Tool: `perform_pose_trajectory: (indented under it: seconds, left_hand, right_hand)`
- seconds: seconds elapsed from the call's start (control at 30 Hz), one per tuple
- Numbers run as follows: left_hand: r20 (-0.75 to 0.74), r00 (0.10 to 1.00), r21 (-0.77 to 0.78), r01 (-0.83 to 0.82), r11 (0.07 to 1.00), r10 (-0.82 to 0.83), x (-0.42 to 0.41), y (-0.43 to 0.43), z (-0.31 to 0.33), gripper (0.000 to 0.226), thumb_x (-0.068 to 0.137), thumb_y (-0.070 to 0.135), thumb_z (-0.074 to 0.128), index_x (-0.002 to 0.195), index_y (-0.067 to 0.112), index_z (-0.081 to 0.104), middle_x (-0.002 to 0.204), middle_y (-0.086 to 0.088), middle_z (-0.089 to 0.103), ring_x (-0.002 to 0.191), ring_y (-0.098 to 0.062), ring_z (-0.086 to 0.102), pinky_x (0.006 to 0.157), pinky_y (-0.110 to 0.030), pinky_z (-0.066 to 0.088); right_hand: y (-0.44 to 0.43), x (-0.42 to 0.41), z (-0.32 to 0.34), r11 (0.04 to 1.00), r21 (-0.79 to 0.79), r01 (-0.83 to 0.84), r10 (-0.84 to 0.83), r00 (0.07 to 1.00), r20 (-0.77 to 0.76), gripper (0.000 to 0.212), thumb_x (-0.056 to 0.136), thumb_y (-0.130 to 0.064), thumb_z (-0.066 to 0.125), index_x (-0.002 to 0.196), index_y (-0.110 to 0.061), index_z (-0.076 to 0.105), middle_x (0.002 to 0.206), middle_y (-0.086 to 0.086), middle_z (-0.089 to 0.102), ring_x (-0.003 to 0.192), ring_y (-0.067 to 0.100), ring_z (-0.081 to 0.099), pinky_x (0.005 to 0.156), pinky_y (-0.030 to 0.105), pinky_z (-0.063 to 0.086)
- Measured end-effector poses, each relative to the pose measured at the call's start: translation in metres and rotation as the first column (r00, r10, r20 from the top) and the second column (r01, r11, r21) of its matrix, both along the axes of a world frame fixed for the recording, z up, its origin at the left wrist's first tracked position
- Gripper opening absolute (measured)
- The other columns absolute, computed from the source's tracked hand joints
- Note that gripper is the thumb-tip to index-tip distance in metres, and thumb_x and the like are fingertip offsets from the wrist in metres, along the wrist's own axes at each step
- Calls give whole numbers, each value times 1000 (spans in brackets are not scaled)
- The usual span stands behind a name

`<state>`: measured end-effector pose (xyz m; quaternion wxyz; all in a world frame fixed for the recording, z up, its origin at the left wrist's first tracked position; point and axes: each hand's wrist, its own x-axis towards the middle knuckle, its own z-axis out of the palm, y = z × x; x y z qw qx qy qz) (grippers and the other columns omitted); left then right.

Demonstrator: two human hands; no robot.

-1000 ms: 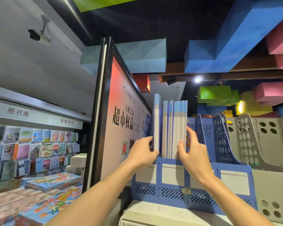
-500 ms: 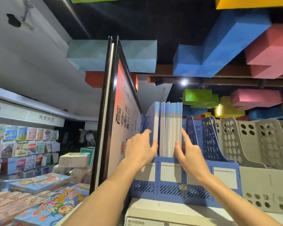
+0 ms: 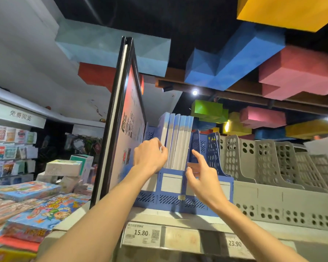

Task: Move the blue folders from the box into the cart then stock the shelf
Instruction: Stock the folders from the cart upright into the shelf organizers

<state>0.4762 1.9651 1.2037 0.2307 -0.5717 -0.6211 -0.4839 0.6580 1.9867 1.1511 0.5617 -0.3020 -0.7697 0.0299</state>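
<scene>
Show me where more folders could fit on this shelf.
Slots of the blue rack right of the folders, between its dividers, look empty; so do the grey racks beyond. Crowded: the left slot, folders packed beside the sign board, left hand gripping them.

The left hand (image 3: 150, 156) and the right hand (image 3: 203, 178) are bare, and so are both wrists, the left forearm (image 3: 102, 214) and the right forearm (image 3: 254, 233), as far down as the lower edge cuts them. The forearms are slim and smooth, the fingers long and slender. Blur softens the fingertips, so the nails cannot be made out.
</scene>
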Motion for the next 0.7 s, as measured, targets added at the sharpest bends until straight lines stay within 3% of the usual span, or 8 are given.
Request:
perform_pose_trajectory:
  seconds: [0.1, 0.23, 0.37, 0.47, 0.6, 0.7]
  left_hand:
    - [40, 999, -74, 32, 997, -29, 10, -21, -8, 27, 96, 33, 53, 116, 20, 67, 109, 0, 72, 98, -23, 66, 82, -34, 50]
    - [110, 991, -41, 86, 995, -81, 29, -70, -35, 20, 95, 36, 54, 103, 26, 68, 96, 6, 72, 88, -19, 65, 81, -36, 52]
    - [266, 959, 13, 101, 995, -101, 65, -131, -91, 27, 89, 50, 49, 90, 29, 67, 80, 13, 73, 73, -16, 69, 76, -36, 56]
    - [374, 915, 49, 142, 989, -150, 88, -176, -147, 29, 84, 49, 51, 85, 25, 68, 74, 8, 74, 69, -16, 71, 72, -40, 59]
    - [498, 856, 19, 147, 989, -137, 100, -247, -227, 24, 87, 49, 54, 86, 29, 67, 74, 8, 74, 70, -17, 72, 66, -47, 60]
    - [626, 775, 17, 99, 995, -88, 102, -307, -286, 15, 96, 30, 61, 88, 19, 67, 74, 6, 74, 71, -17, 73, 60, -42, 61]
  right_hand:
    - [-27, 16, -4, 1000, -8, -27, 27, 999, 27, 54, 99, -20, 54, 150, -28, 36, 96, -9, 68, 82, 10, 68, 73, 21, 53]
    - [-68, 41, -22, 991, -53, -120, 122, 992, 25, 45, 100, -19, 53, 143, -25, 43, 90, -8, 69, 75, 2, 64, 63, 15, 50]
    - [-111, 62, -74, 976, -86, -198, 199, 980, 0, 34, 98, -19, 57, 131, -22, 54, 89, 0, 75, 74, 10, 67, 72, 26, 52]
    - [-145, 71, -124, 947, -112, -300, 297, 954, -44, 24, 96, -18, 59, 120, -25, 60, 80, -2, 73, 67, 7, 64, 66, 22, 50]
    - [-194, 69, -190, 868, -231, -439, 419, 898, -132, 17, 95, -18, 60, 110, -28, 62, 82, -5, 74, 75, 3, 68, 69, 25, 53]
    - [-236, 57, -243, 745, -373, -552, 524, 832, -183, 9, 92, -29, 59, 100, -28, 63, 81, -4, 74, 75, 9, 70, 73, 34, 56]
